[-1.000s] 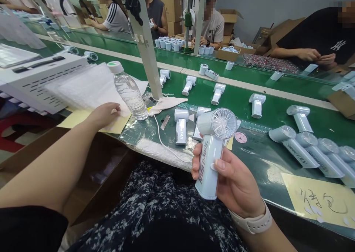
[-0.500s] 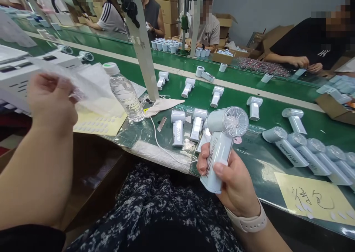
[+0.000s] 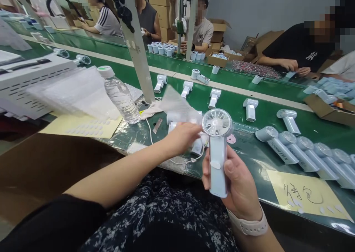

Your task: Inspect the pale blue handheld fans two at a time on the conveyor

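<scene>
My right hand [image 3: 238,174] grips a pale blue handheld fan [image 3: 218,152] by its handle, upright, with the clear round grille facing me. A white oval button or sticker shows on the handle. Beside the fan head, my left hand [image 3: 184,137] has its fingers closed on a translucent plastic bag [image 3: 177,102], which sticks up behind the fingers. Several more fans lie behind this hand, partly hidden by it and the bag. To the left, a stack of translucent plastic bags [image 3: 74,91] lies against a clear water bottle [image 3: 120,96].
A row of fans [image 3: 283,146] marked Speed FAN lies at right, above a yellow handwritten sheet [image 3: 302,192]. More fans [image 3: 251,109] stand along the green belt. A metal post [image 3: 138,52] rises behind the bottle. Co-workers [image 3: 299,48] sit across the belt.
My left hand has swung from the bag stack at left over to the fan, carrying the plastic bag. The fan has turned in my right hand, its grille now towards me.
</scene>
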A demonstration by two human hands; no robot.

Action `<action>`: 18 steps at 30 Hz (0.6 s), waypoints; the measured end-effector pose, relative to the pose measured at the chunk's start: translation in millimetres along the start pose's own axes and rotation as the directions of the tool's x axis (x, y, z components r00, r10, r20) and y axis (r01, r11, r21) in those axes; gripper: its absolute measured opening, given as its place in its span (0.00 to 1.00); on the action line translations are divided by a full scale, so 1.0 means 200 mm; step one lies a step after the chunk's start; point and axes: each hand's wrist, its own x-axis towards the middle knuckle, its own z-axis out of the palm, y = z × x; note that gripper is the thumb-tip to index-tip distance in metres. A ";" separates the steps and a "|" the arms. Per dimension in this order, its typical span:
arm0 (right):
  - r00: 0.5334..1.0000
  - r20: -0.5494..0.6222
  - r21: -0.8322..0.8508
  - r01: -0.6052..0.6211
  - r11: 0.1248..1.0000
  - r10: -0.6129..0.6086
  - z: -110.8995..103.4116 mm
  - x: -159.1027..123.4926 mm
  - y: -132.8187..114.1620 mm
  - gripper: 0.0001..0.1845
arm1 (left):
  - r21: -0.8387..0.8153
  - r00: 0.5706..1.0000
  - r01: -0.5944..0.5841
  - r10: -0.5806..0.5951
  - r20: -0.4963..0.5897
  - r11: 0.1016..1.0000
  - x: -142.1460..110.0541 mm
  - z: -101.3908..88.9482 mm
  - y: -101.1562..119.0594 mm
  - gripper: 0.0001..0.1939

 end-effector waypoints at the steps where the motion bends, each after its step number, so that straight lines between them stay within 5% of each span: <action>1: 0.999 -0.029 -0.039 0.021 0.999 -0.022 -0.04 -0.01 -0.01 0.23 | 0.014 0.996 -0.030 0.029 0.088 0.999 0.03 0.04 0.00 0.13; 4: 0.979 -0.201 -0.195 -0.024 0.981 -0.016 -0.16 -0.02 -0.01 0.21 | 0.010 0.972 -0.052 0.048 0.228 0.999 0.08 0.12 0.01 0.17; 7: 0.936 -0.350 -0.381 -0.101 0.919 -0.042 -0.26 -0.02 0.04 0.19 | -0.027 0.973 0.006 0.001 0.233 1.000 0.12 0.13 0.02 0.15; 9: 0.913 -0.381 -0.515 -0.079 0.853 -0.145 -0.29 -0.02 0.08 0.27 | -0.076 0.974 0.058 -0.039 0.225 0.995 0.14 0.12 0.01 0.11; 12: 0.893 -0.358 -0.739 -0.091 0.667 -0.274 -0.30 0.01 0.15 0.36 | -0.179 0.979 0.149 -0.119 0.168 0.972 0.17 0.11 -0.05 0.12; 18: 0.946 -0.191 -0.967 -0.135 0.218 -0.261 -0.26 0.11 0.20 0.33 | -0.273 0.970 0.235 -0.244 0.000 0.933 0.14 0.00 -0.10 0.17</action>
